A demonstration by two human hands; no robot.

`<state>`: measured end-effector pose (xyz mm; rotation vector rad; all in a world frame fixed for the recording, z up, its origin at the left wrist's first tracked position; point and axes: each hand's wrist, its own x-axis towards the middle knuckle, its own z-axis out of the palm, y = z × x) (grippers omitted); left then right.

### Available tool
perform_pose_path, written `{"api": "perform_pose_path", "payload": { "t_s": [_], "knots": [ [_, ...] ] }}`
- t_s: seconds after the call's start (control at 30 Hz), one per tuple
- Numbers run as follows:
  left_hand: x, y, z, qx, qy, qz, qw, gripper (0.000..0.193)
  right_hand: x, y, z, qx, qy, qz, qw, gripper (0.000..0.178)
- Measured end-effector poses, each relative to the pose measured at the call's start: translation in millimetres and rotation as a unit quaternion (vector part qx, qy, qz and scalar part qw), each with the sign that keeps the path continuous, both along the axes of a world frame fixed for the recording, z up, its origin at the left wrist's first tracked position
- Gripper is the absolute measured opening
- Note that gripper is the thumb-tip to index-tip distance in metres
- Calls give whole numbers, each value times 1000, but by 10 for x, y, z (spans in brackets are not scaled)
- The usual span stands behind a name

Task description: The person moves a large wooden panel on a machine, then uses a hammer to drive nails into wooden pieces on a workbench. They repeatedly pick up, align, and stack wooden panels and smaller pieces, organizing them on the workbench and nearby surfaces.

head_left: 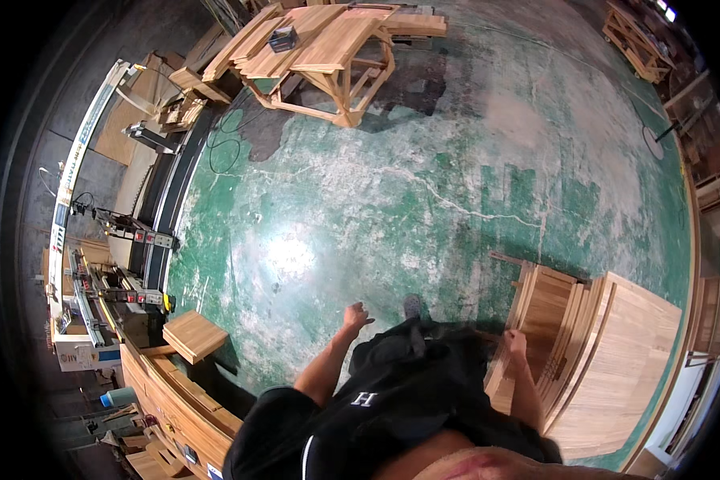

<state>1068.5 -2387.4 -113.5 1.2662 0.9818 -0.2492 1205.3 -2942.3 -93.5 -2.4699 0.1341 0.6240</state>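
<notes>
My left hand (pixel 358 314) hangs in front of my body above the green floor. Nothing is in it, and its fingers are loosely bent, with the thumb apart. On the other side, my right hand (pixel 516 342) is beside a row of upright wooden panels (pixel 552 300). Its fingers are small in the picture, so whether they touch or grip a panel edge cannot be made out. Further right, a large pale wooden panel (pixel 628 352) leans at the outside of this row.
A wooden trestle table (pixel 342 112) with boards and a small dark box (pixel 282 39) stands at the far left. Along the left runs a long machine (pixel 80 168) with a rail. Nearer lies a small wood stack (pixel 194 336). A wooden rack (pixel 637 44) stands far right.
</notes>
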Motion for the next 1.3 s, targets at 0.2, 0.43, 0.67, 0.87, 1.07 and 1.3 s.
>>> {"api": "perform_pose_path", "payload": {
  "t_s": [0.2,0.43,0.67,0.87,1.07,1.3],
  "knots": [
    [-445,980,-123,-43,-108,230,966,14,1397,1501,-314,-17,152,31,988,24],
    [-839,1243,-291,-38,168,356,918,7,2612,3454,-480,16,137,98,986,25],
    [203,2180,-304,-94,187,399,893,5,4272,4798,-998,19,283,46,958,18],
    [2426,4197,676,-3,-73,464,883,13,5916,6286,-916,-23,172,171,970,23],
    [3754,5599,852,18,-105,455,884,9,7690,8985,-470,151,-17,285,946,24],
    [3604,6755,-95,236,248,-176,923,12,8875,12096,804,227,-18,250,941,24]
  ]
}}
